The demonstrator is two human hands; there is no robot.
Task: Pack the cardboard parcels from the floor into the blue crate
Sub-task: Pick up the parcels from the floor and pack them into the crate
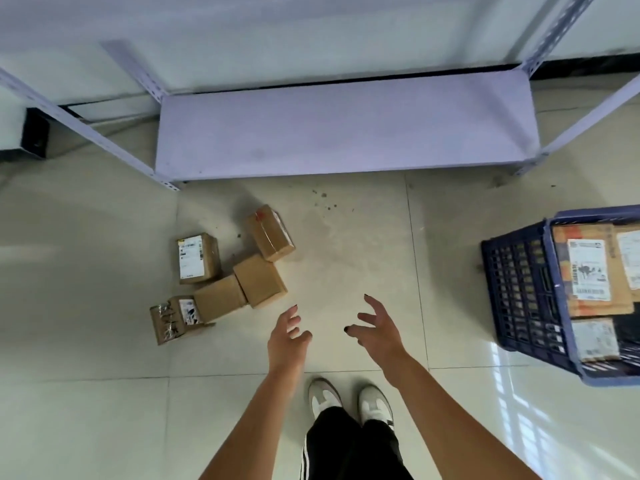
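Several small cardboard parcels lie in a loose cluster on the tiled floor at centre left: a labelled parcel (198, 258), a taped parcel (270, 232), two plain parcels (260, 280) (219, 297) and a scribbled parcel (176, 319). The blue crate (519, 289) stands at the right edge and holds labelled parcels (588, 271). My left hand (288, 337) hovers empty just right of the cluster, fingers loosely spread. My right hand (375, 329) is beside it, also empty with fingers spread.
A pale metal shelf rack (346, 129) stands against the wall ahead, its lowest shelf bare. A black box (34, 133) sits at the far left by the wall. My white shoes (349, 400) are below the hands.
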